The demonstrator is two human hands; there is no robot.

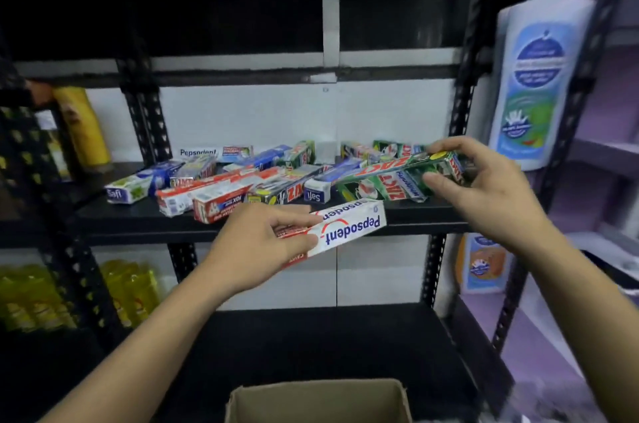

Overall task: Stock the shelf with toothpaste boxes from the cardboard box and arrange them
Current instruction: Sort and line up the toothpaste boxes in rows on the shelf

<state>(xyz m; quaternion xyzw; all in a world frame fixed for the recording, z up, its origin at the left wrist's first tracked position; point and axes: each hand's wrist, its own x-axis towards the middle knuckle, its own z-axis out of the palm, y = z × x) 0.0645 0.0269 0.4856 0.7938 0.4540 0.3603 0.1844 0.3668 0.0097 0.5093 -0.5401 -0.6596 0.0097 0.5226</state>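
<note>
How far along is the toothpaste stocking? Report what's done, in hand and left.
Done: many toothpaste boxes lie on the shelf, jumbled. In hand: the left hand grips a white Pepsodent box at the shelf's front; the right hand grips a green Zact box over the pile. Left: placing both and straightening the heap. The inside of the cardboard box is hidden.

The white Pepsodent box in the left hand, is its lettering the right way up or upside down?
Upside down: the blue name on the Pepsodent box, gripped by the left hand, reads inverted here.
</note>
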